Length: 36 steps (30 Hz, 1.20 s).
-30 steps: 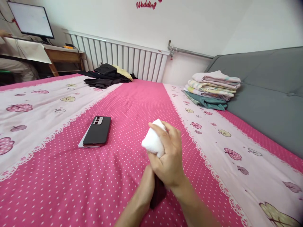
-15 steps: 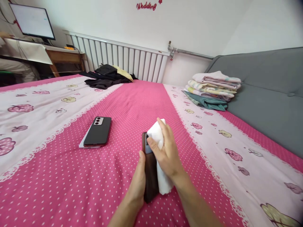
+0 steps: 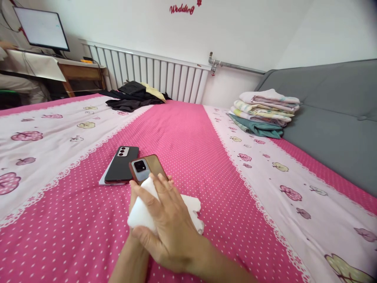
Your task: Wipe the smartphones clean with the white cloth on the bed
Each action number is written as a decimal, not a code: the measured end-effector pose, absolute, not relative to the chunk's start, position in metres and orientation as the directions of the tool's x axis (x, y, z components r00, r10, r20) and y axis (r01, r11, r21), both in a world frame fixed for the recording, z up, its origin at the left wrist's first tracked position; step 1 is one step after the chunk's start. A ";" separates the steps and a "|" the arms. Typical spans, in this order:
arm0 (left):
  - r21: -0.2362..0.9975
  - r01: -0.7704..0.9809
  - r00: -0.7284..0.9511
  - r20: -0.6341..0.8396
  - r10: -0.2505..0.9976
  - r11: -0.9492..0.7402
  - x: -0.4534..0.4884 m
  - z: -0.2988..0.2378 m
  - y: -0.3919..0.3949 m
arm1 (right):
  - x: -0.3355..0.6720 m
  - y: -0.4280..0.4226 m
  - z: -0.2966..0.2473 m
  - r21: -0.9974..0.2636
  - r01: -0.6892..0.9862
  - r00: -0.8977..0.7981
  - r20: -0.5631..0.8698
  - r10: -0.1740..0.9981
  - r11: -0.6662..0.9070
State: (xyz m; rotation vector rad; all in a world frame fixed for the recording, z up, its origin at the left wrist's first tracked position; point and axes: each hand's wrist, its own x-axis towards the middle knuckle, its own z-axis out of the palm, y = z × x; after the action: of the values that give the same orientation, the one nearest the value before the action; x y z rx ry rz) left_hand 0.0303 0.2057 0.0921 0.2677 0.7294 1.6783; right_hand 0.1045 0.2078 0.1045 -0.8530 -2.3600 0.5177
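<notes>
**Right grip**: a bare hand, palm down, entering from the lower right. It is closed around the white wipe. The fingers are curled over the top of the wad and the thumb lies along the near left side.

**White wipe:** a soft, matte, crumpled sheet. It is bunched into a rounded pad under the fingers. A flat, ragged-edged flap spreads out to the right of the grip onto the bed sheet.

**Brown phone**: a flat slab with rounded corners and a glossy brown back. It sits directly ahead of the right fingertips, under the front edge of the wipe. A pale square camera block with a dark lens is at its far left corner. The near part of the phone is covered by the wipe and the hand.

**Left grip:** only the left forearm shows, passing beneath the right wrist. The hand itself is hidden, so whether it is open or closed cannot be told.

**Black phone**: matte, rectangular, lying camera side up ahead and to the left of the right grip. It rests on a thin pale slab whose edge shows beneath it. Contact with the brown phone cannot be told.

**Surroundings:**
- The bed sheet is pink with white dots and has pale floral bands.
- Folded cloths are stacked far ahead to the right, against a grey padded panel.
- Dark garments lie far ahead to the left, before a ribbed white radiator.
</notes>
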 end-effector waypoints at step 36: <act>0.431 -0.871 0.102 -0.312 0.944 0.237 0.019 0.069 0.219 | 0.117 0.228 0.100 -0.480 0.585 -0.310 0.613 0.727 0.654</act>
State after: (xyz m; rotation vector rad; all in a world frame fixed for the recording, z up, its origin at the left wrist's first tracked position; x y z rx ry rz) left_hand 0.0190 0.2190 0.0692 0.1509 0.5890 1.3471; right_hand 0.1167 0.2278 0.1002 -1.0198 -2.0146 0.2106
